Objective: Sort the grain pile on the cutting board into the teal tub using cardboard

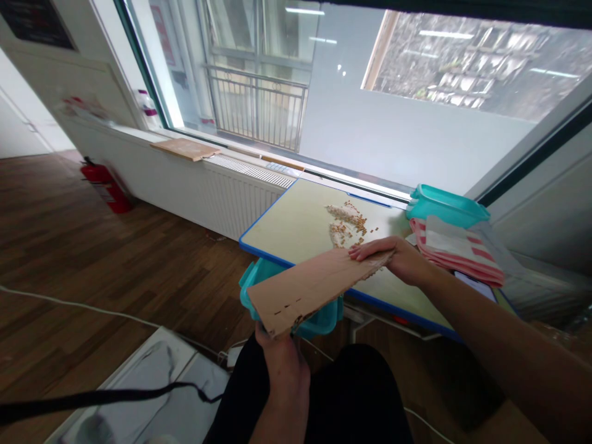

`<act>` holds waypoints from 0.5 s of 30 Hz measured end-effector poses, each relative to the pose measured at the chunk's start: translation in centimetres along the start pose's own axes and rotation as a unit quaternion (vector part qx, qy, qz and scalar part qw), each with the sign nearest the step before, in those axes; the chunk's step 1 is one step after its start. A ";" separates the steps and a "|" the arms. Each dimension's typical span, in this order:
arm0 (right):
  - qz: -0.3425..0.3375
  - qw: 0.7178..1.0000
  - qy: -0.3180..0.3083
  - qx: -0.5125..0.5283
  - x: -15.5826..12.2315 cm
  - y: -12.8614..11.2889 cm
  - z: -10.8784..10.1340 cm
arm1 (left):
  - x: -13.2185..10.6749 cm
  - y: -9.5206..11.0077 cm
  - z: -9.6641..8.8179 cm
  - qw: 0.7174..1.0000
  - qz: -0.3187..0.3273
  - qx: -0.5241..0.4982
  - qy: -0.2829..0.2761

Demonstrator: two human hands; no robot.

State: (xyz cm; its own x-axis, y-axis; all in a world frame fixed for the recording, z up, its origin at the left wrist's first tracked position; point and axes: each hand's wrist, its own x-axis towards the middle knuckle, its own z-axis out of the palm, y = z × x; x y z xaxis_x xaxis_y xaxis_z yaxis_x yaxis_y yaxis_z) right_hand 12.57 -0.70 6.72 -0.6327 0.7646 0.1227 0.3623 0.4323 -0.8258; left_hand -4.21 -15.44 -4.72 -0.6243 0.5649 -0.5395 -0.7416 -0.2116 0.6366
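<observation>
A flat piece of brown cardboard (309,283) is held tilted, from the table's front edge out over a turquoise plastic bin (326,317). My right hand (382,251) grips its right end, fingers laid across the top face. My left hand (280,354) is closed at the lower left corner of the cardboard; its fingertips are partly hidden beneath it. The cardboard covers most of the bin's opening, so the contents are hidden. Beyond the cardboard, small white and brown pieces (346,222) lie in a loose heap on the pale, blue-edged table (287,225).
At the table's right stand another turquoise bin (446,206) and a folded red-and-white cloth (457,250). A radiator (245,191) runs under the window. A red fire extinguisher (106,185) stands left. A white cable (92,306) crosses the floor, and a black strap (115,394) hangs at lower left.
</observation>
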 end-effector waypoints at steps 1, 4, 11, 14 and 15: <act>-0.004 1.000 -0.002 0.001 -0.1 0.1 0.0 | -0.2 -0.1 0.0 1.000 0.005 0.002 -0.005; -0.012 1.000 -0.007 0.006 -0.3 0.3 -0.2 | -0.5 -0.2 0.1 1.000 0.021 0.007 -0.018; 0.045 0.997 0.054 -0.010 -0.3 0.2 -0.7 | -0.4 -0.3 -0.1 0.999 -0.045 0.020 0.018; 0.061 0.992 0.107 0.002 -0.9 0.2 -1.0 | -0.2 -0.4 -0.2 0.999 -0.044 0.025 0.017; 0.060 0.991 0.124 0.008 -1.4 0.2 -1.2 | -0.2 -0.4 -0.2 0.999 -0.042 0.024 0.013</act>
State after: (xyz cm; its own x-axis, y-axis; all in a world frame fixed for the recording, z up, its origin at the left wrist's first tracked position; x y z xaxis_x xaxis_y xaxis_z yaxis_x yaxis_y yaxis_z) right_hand 14.31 -1.09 7.03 -0.3985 0.9042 0.1536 0.4128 0.3263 -0.8504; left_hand -3.82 -15.65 -5.02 -0.5667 0.5585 -0.6057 -0.7793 -0.1247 0.6142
